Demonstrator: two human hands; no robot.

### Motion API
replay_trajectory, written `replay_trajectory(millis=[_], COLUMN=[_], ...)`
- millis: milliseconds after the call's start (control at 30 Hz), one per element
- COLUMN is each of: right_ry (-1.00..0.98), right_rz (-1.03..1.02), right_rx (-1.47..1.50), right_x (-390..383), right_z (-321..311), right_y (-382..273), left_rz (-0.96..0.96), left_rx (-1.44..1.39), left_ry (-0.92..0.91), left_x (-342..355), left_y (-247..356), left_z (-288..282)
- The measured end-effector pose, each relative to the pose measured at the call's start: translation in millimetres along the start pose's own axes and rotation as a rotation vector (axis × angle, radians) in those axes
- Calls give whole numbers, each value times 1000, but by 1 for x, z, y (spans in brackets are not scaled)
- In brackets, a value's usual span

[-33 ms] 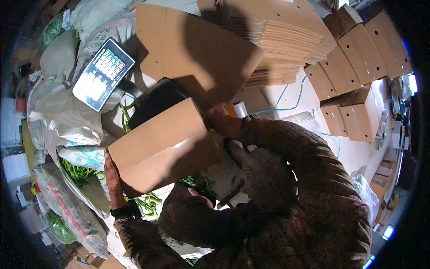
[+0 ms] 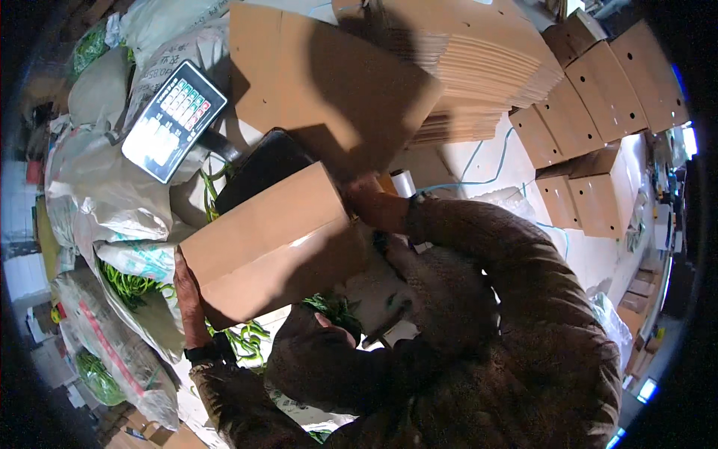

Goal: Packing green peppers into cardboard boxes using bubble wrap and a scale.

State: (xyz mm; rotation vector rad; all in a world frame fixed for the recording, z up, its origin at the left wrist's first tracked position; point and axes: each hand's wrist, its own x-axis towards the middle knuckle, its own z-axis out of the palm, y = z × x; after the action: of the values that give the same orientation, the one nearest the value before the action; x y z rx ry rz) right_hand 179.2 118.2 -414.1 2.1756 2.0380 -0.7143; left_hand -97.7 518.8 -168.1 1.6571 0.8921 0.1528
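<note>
I hold a closed cardboard box (image 2: 265,239) at both ends, tilted over a dark scale platform (image 2: 262,153). My left hand (image 2: 188,295) grips the box's left end, fingers along its side. My right hand (image 2: 374,200) is on the far right end, its fingertips partly hidden and in shadow. Left of the platform, the scale's display panel (image 2: 174,122) is lit on a short post. Long green peppers (image 2: 250,344) lie below the box and beside the platform.
Woven sacks (image 2: 112,194) and bagged green vegetables (image 2: 101,378) crowd the left. Flat cardboard sheets (image 2: 479,63) are stacked at the back, with a loose sheet (image 2: 277,67) beside them. Punched cartons (image 2: 606,90) are piled at right. Blue strapping (image 2: 490,179) and a roll (image 2: 400,183) lie nearby.
</note>
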Motion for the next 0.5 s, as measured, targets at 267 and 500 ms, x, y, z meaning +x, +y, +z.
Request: replay_trajectory(millis=[267, 500], right_ry=[456, -310], right_rz=[217, 342], right_rx=[846, 52], right_x=[-22, -132], right_z=[-95, -83], right_y=[-96, -48], left_rz=[-11, -126], left_rx=[120, -375], left_ry=[124, -80], left_x=[-22, -48], left_y=[-31, -5], left_z=[-42, -32])
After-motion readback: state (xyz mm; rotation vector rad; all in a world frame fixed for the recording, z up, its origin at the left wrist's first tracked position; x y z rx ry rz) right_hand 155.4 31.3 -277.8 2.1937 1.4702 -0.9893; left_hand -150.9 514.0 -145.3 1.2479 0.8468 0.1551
